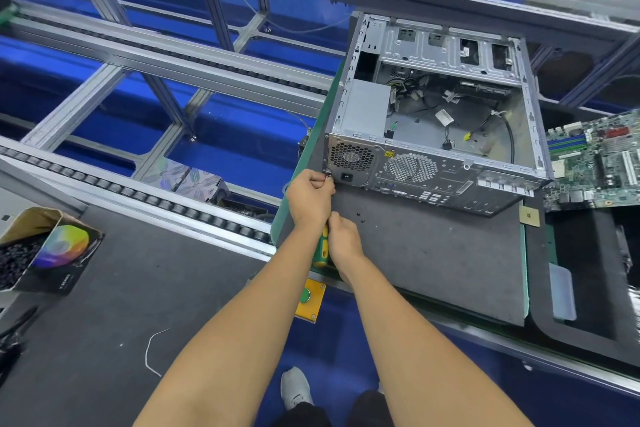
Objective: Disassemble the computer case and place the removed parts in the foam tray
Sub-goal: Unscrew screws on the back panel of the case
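Note:
An open grey computer case point(433, 156) lies on its side on a dark mat point(433, 253), its rear panel toward me, the power supply point(363, 111) and loose cables still inside. My left hand point(310, 198) pinches something small at the lower left corner of the rear panel, beside the power socket. My right hand point(343, 243) grips a green and yellow screwdriver point(322, 250) just below the left hand; its tip is hidden by my hands. A removed motherboard point(599, 163) lies at the right, over the black foam tray point(588, 274).
A few small black screws point(360, 217) lie on the mat near my hands. A yellow box with a green button point(308, 298) hangs at the bench edge. A cardboard box point(45, 250) of dark parts stands on the left table. Roller conveyor rails point(138, 191) run behind.

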Available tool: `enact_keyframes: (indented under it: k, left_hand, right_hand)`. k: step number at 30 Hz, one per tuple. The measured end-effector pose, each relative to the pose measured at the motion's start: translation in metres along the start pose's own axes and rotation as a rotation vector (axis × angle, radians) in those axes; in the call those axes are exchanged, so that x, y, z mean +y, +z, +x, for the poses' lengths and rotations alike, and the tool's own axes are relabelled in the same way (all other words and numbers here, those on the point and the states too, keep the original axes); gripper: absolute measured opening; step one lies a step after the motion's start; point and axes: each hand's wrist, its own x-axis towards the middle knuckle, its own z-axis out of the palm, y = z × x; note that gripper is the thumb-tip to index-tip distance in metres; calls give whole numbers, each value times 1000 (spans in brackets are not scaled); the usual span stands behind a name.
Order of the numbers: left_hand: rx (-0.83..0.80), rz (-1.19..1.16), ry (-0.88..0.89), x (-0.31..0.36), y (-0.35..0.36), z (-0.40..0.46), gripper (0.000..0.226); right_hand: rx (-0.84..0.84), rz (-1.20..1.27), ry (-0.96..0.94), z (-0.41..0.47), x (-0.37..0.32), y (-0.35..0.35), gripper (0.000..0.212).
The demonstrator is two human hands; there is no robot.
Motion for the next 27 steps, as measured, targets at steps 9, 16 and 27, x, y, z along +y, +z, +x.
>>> enact_keyframes:
  k: [9,16,27]
  left_hand:
    - [12,-11,5,-1,2,-1,7]
    - [27,-7,-10,-1,3,-1,8]
    - [43,-17,-1,-4,6,-1,9]
  right_hand:
    - [9,9,3,1,1,0,38]
    - [13,5,-2,3,2,0,39]
    - [-4,33,12,4,4,-1,38]
